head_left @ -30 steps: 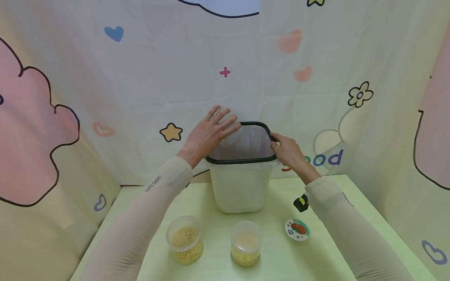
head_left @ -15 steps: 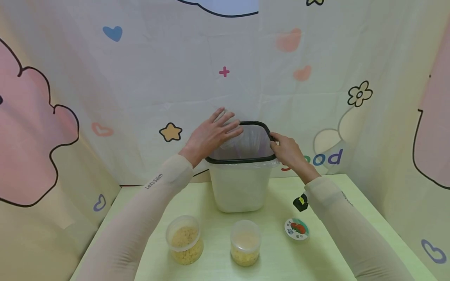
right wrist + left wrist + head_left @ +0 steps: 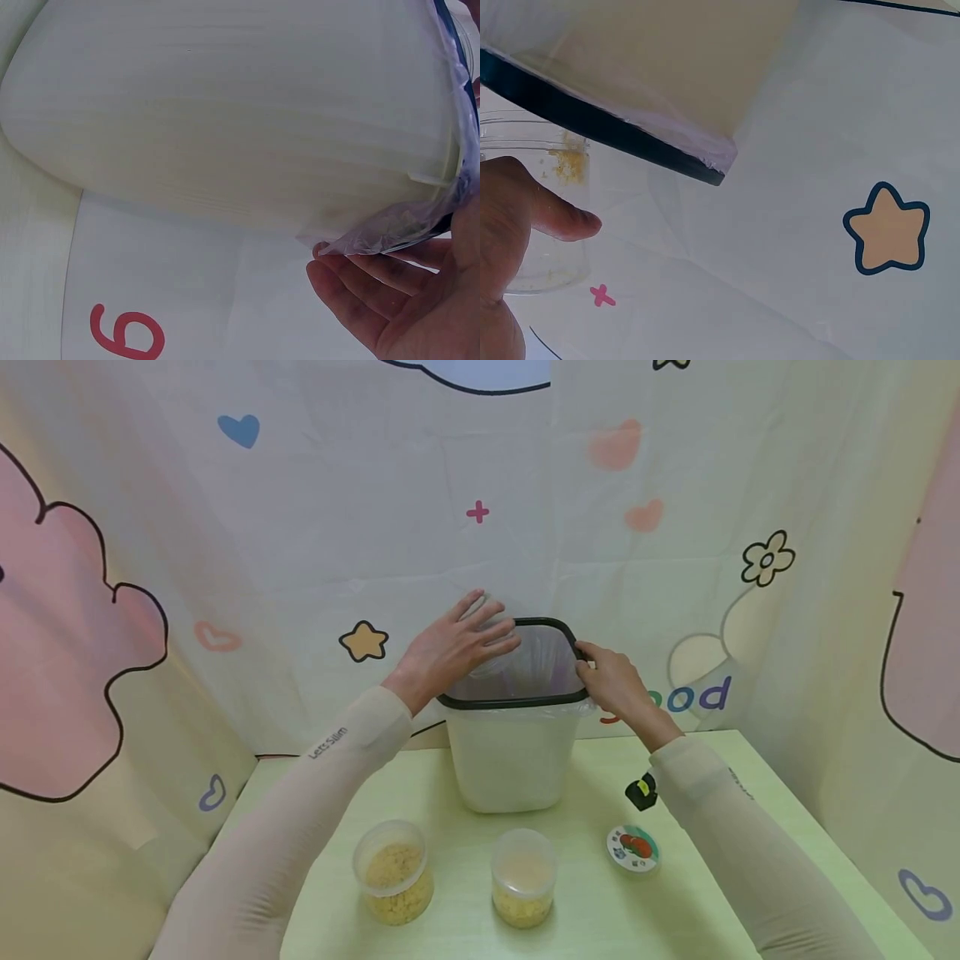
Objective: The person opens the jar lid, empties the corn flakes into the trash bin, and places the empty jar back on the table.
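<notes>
My left hand (image 3: 453, 647) grips a clear plastic jar (image 3: 555, 262) over the mouth of a white bin (image 3: 510, 764). Yellow crumbs (image 3: 570, 166) cling inside the jar near its rim, which faces the bin. In the head view the hand hides much of the jar. A black ring (image 3: 517, 702) runs round the bin's top, with a thin plastic liner (image 3: 551, 656) under it. On the right side, my right hand (image 3: 615, 685) pinches the bin's rim and liner, its fingers (image 3: 367, 289) curled beneath the edge in the right wrist view.
Two clear tubs stand near the front: a left tub (image 3: 397, 902) of yellow crumbs and a middle tub (image 3: 523, 906) with yellow contents. A round disc with a tomato-like picture (image 3: 633, 849) and a small black object (image 3: 642, 792) lie on the right. A patterned curtain (image 3: 322, 527) hangs behind.
My left hand has shifted slightly to the right and a little lower over the bin. My right hand keeps its hold on the rim; the tubs have not moved.
</notes>
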`<state>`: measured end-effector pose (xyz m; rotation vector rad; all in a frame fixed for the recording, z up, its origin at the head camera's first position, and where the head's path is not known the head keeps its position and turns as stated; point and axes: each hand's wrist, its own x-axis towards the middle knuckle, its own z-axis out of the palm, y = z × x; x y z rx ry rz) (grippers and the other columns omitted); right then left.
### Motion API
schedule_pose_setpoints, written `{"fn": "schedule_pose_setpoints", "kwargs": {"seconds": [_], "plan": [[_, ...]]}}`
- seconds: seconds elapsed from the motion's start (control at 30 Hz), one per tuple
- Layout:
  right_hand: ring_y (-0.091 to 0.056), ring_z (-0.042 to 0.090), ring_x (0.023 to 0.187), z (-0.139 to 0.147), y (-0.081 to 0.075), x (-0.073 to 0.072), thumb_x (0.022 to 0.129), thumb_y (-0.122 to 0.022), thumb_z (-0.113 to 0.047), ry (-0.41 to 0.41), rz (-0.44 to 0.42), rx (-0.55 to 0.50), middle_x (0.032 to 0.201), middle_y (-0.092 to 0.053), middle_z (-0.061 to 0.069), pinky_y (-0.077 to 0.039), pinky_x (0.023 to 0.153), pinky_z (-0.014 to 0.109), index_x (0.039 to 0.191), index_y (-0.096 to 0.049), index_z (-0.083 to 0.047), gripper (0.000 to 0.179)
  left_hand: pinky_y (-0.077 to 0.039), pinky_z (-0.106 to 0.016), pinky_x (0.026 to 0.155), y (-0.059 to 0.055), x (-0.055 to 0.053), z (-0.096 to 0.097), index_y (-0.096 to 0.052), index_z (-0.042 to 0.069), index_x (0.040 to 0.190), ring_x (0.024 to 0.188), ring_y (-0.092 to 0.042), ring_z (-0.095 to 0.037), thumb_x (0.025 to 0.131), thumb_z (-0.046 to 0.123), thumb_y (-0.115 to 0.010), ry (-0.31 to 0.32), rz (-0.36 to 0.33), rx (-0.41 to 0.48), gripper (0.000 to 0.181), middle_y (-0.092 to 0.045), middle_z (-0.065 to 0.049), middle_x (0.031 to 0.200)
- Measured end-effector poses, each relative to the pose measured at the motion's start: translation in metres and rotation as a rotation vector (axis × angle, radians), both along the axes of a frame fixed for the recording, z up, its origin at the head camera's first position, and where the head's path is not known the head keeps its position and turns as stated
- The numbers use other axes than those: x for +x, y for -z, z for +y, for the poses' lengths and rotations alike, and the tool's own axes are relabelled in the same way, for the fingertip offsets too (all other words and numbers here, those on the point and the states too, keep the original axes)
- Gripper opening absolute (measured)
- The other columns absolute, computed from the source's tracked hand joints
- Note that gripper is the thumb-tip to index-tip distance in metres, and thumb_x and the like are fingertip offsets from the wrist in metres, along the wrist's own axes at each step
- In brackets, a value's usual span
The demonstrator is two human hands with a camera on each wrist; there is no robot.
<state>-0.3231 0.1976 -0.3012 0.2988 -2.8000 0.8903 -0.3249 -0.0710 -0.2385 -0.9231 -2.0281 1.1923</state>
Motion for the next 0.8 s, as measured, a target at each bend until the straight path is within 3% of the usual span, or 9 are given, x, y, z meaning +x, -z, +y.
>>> {"fn": "schedule_pose_setpoints", "kwargs": {"seconds": [0.17, 0.4, 0.8], "plan": [[-0.057, 0.024, 0.069, 0.0001, -0.0009, -0.0005, 0.103, -0.036, -0.023, 0.004, 0.007, -0.001, 0.147, -0.049, 0.02, -0.042, 0.061, 0.031, 0.152, -0.036, -0.008, 0.051, -0.004, -0.051, 0.125, -0.0034, 0.0005, 0.0005, -0.015, 0.031, 0.154, 0.151, -0.017, -0.025, 0.084, 0.013, -0.077, 0.0, -0.003, -0.018, 0.095, -0.022, -0.001, 0.159], [-0.056, 0.02, 0.059, 0.0001, -0.0004, -0.0001, 0.103, -0.036, -0.024, 0.005, -0.014, -0.016, 0.148, -0.048, 0.02, -0.044, 0.054, 0.028, 0.152, -0.035, -0.008, 0.052, -0.002, -0.051, 0.125, -0.0064, 0.0024, 0.0024, -0.013, 0.033, 0.156, 0.153, -0.014, -0.024, 0.083, 0.016, -0.079, -0.01, -0.031, -0.092, 0.099, -0.017, 0.003, 0.164], [-0.056, 0.02, 0.061, 0.0005, 0.0003, -0.0002, 0.104, -0.037, -0.024, 0.002, -0.007, -0.008, 0.148, -0.048, 0.019, -0.043, 0.056, 0.028, 0.152, -0.035, -0.008, 0.051, 0.001, -0.052, 0.124, -0.0062, 0.0038, 0.0054, -0.009, 0.033, 0.158, 0.154, -0.011, -0.025, 0.084, 0.017, -0.078, -0.033, -0.05, -0.154, 0.102, -0.014, 0.004, 0.166]]}}
